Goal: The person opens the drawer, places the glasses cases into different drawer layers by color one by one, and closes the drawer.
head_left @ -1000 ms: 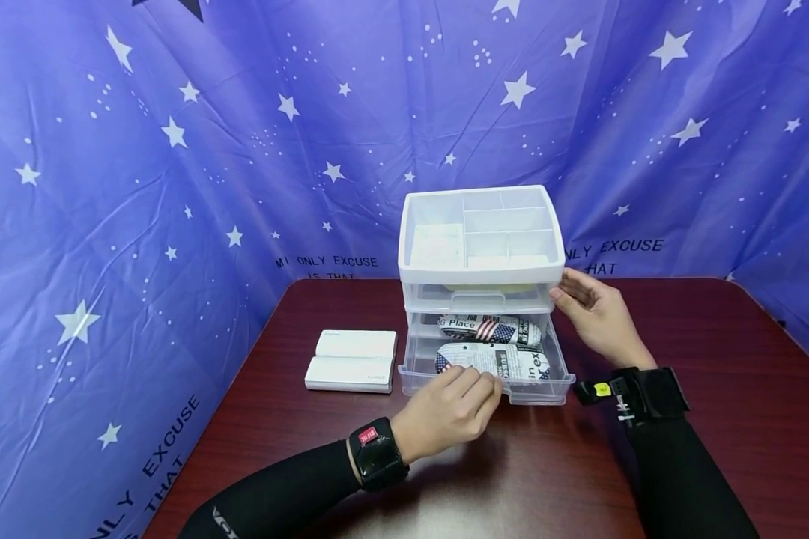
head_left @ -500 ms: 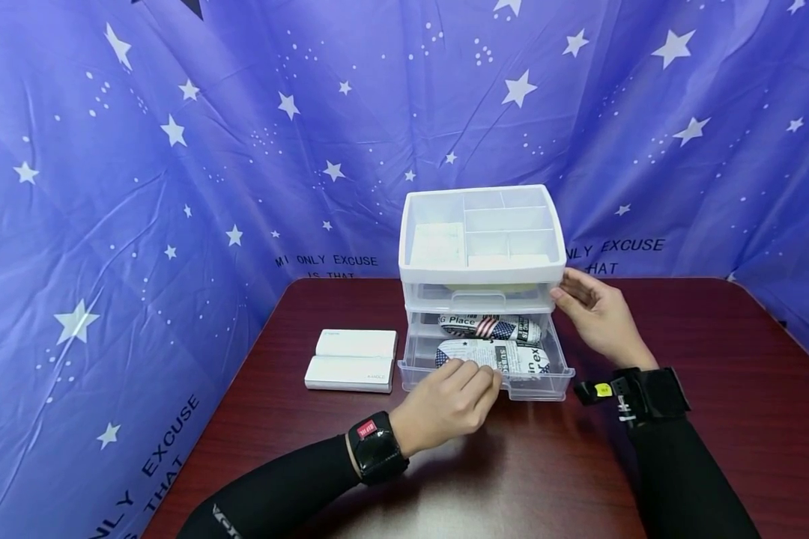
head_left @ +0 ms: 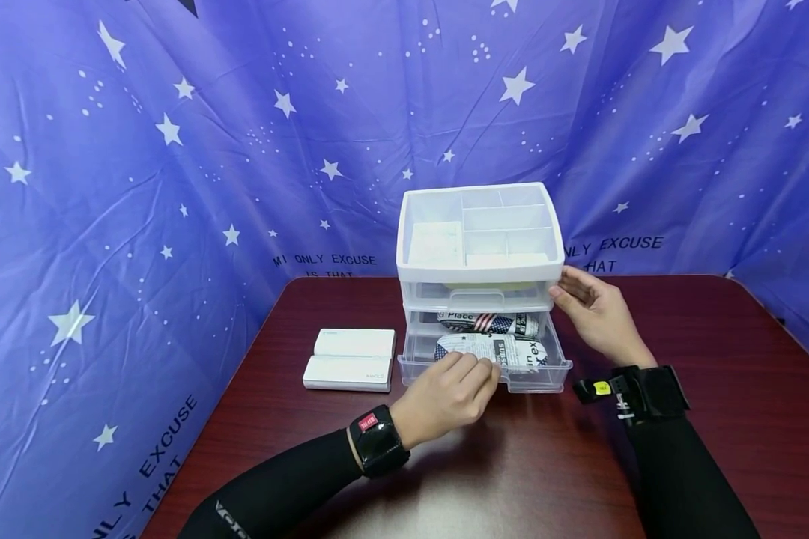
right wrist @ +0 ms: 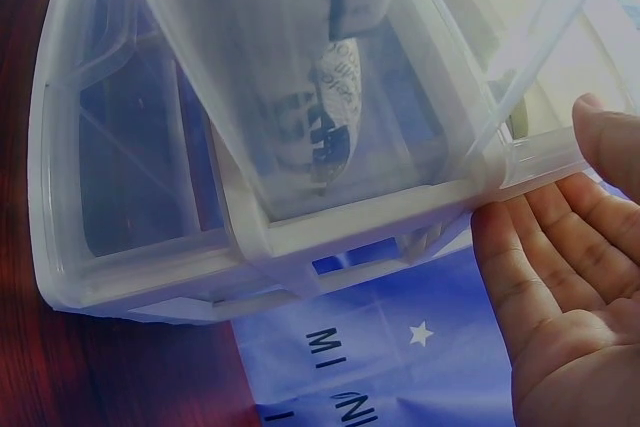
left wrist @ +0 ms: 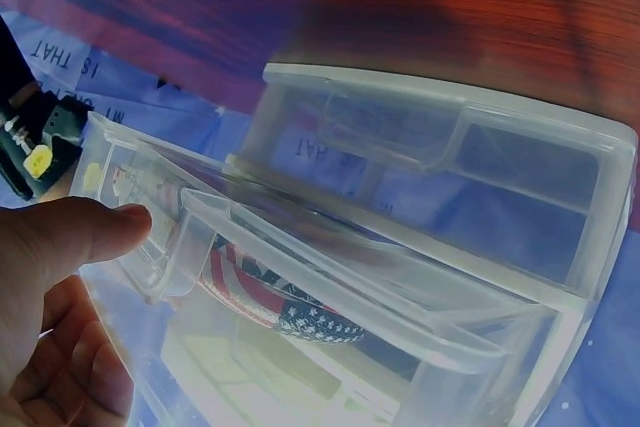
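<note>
Both thumb and fingers of the left grip (head_left: 448, 397) are clamped on the front edge of the clear drawer (head_left: 541, 380), which stands partly out, just beyond this grip. The drawer seems light and stiff, somewhat slippery, and could crack; the middle of its front is a good place to hold. Behind the left grip, two printed bundles (head_left: 475, 346) lie inside. Farther, the right grip (head_left: 600, 314), fingers nearly straight, touches the side of the cabinet (head_left: 479, 273), probably light enough to slide.

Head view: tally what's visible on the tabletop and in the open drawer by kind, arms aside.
Drawer unit: 1
Newsprint-patterned items: 2
White block: 1
Total: 4
</note>
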### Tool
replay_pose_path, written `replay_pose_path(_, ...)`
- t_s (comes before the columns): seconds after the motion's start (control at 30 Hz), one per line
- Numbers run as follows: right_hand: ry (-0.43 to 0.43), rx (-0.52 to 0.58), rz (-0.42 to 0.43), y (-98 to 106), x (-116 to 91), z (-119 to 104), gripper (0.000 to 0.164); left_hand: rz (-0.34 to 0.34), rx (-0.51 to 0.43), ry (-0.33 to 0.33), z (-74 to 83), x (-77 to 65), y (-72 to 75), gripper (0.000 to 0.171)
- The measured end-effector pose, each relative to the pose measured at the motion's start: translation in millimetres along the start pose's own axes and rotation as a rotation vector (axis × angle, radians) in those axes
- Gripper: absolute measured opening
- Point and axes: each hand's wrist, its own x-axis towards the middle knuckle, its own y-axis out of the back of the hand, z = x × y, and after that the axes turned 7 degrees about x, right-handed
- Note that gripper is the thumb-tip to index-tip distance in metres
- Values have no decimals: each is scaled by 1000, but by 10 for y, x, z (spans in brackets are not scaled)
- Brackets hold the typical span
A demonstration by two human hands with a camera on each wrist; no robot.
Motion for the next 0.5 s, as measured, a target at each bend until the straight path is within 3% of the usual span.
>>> replay_pose_path(0.5, -9, 12, 2, -4, 12, -11, 37, 8, 7, 15, -49, -12, -140, 31)
